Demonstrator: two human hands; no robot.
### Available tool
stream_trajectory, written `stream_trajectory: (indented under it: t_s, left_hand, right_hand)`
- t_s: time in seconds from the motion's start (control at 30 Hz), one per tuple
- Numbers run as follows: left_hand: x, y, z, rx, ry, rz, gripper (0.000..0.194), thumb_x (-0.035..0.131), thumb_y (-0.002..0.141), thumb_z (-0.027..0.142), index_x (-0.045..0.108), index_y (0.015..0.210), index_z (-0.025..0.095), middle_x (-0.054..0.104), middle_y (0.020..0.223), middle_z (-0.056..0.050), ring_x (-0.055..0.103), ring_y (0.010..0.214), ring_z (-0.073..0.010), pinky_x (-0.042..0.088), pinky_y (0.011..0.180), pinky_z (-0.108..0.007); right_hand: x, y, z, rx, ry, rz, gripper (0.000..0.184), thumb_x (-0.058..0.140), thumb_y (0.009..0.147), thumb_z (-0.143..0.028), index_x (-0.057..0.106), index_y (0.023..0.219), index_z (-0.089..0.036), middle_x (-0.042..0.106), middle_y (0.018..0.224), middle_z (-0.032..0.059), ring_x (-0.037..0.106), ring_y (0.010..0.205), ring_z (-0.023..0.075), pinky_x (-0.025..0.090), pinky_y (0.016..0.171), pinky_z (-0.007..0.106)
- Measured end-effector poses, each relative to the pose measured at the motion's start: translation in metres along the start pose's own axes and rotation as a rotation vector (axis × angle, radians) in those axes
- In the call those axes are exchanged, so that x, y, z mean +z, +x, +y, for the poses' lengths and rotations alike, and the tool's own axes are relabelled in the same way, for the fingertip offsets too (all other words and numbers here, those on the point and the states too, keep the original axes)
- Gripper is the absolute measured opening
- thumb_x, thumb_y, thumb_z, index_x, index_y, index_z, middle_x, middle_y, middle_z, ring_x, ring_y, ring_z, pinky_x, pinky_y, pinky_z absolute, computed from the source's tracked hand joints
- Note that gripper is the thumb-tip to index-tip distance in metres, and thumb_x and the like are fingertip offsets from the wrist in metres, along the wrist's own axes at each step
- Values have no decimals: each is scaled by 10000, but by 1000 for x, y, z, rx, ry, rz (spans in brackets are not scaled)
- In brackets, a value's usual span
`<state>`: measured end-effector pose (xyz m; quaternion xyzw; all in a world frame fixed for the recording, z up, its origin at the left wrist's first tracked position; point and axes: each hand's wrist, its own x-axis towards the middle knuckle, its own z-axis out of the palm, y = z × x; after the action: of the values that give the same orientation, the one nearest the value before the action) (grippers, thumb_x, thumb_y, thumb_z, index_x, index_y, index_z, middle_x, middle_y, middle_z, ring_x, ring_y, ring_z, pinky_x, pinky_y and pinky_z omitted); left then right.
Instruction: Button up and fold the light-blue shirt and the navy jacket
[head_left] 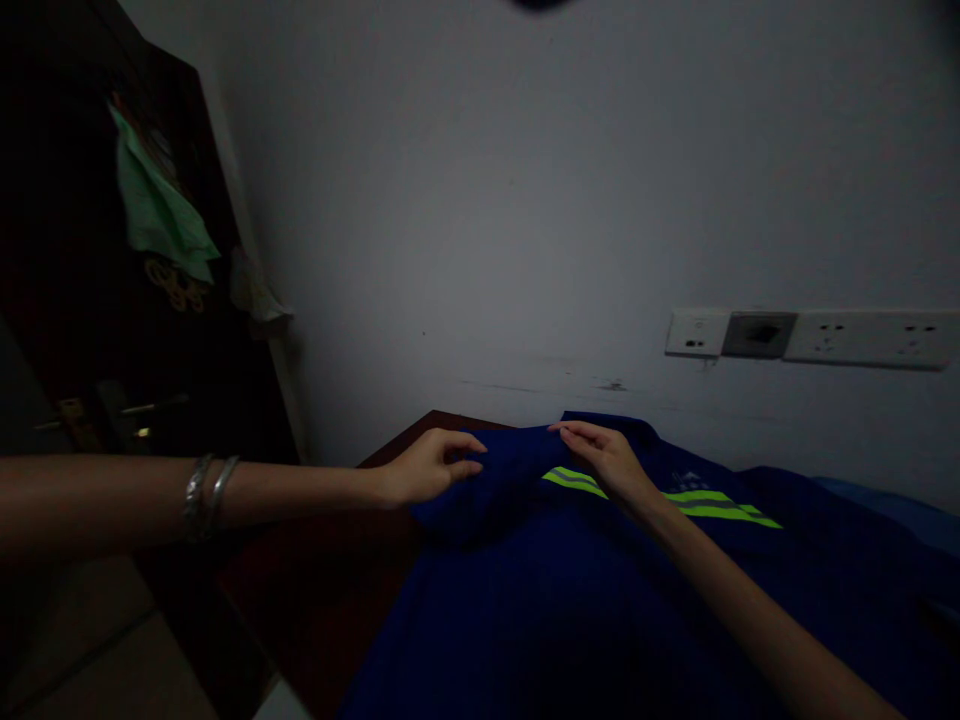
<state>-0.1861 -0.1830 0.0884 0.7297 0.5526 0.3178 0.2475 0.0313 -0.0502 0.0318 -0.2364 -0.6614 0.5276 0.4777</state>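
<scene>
A dark blue garment with yellow-green and grey reflective stripes lies spread over a dark red-brown table. My left hand, with two bracelets on its wrist, is at the garment's far left part. Its thumb and forefinger are apart, their tips against the cloth. Farther right, my right hand has its fingers closed together at the garment's far edge, just above a reflective stripe. Its fingertips pinch the cloth there. Dim light hides the garment's folds and its near part.
Behind the table rises a pale wall with a row of sockets at the right. A dark door with a hanging green cloth stands at the left. Lighter blue fabric lies at the far right.
</scene>
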Motion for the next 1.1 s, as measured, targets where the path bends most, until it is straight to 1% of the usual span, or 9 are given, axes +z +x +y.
stream_trajectory:
  t_s: [0.1,0.2,0.43,0.63,0.73,0.83,0.97,1.03,1.1]
  left_hand:
    - [-4,2,1,-20,-28,-22,197,533,790,174,613,968,147,658,953,-38,590,850,-149,460,808,-305]
    - [-5,1,3,-24,36,-38,181,527,787,164,633,929,132,660,910,-40,588,829,-149,459,796,-298]
    - [-2,-8,2,90,245,40,141,545,771,162,662,850,152,645,862,-25,571,811,-136,441,761,-259]
    - [3,-15,-2,28,312,-13,151,551,744,172,671,835,160,665,770,2,575,718,-124,430,683,-236]
    - [5,-19,-4,21,336,-40,145,573,722,178,678,818,151,664,752,0,573,691,-119,423,648,-222]
    - [7,-23,-6,31,297,-73,157,575,740,202,687,837,153,676,775,-10,584,703,-119,433,663,-222]
    - [8,-27,-8,8,139,-100,191,585,758,277,697,864,164,694,821,-21,602,740,-133,453,699,-237]
    - [10,-27,-9,-39,30,-103,218,578,766,315,699,872,168,698,840,-23,606,749,-141,463,700,-244]
    - [9,-24,-9,-76,-63,-82,243,564,773,339,696,888,171,699,872,-25,609,767,-146,469,713,-253]
  right_hand:
    - [2,0,-1,-20,-5,17,362,677,634,-455,705,856,-170,676,735,39,599,678,167,475,618,272]
    - [3,-3,-3,-43,-42,-11,357,663,651,-455,705,874,-180,676,750,36,596,680,165,476,615,268]
    - [-6,-15,-5,-128,-223,-66,283,607,715,-427,710,857,-205,674,796,39,586,707,176,464,643,284]
    - [-11,-21,-14,-250,-386,-208,189,576,762,-338,724,838,-248,671,871,51,584,825,202,442,767,325]
    - [-14,-20,-19,-290,-430,-267,196,572,769,-330,725,854,-242,645,873,61,572,835,195,442,764,333]
    - [-18,-20,-18,-220,-442,-328,212,594,752,-355,727,844,-220,625,779,53,565,688,154,454,624,295]
    - [-21,-18,-11,94,-310,-402,339,608,724,-417,701,935,-167,611,606,35,490,411,92,387,396,235]
    - [-20,-13,-10,205,-230,-409,393,622,710,-418,676,990,-148,624,581,39,494,375,94,394,371,231]
    - [-17,-3,-13,245,-161,-401,388,646,692,-393,666,988,-144,663,660,63,536,408,103,424,385,227]
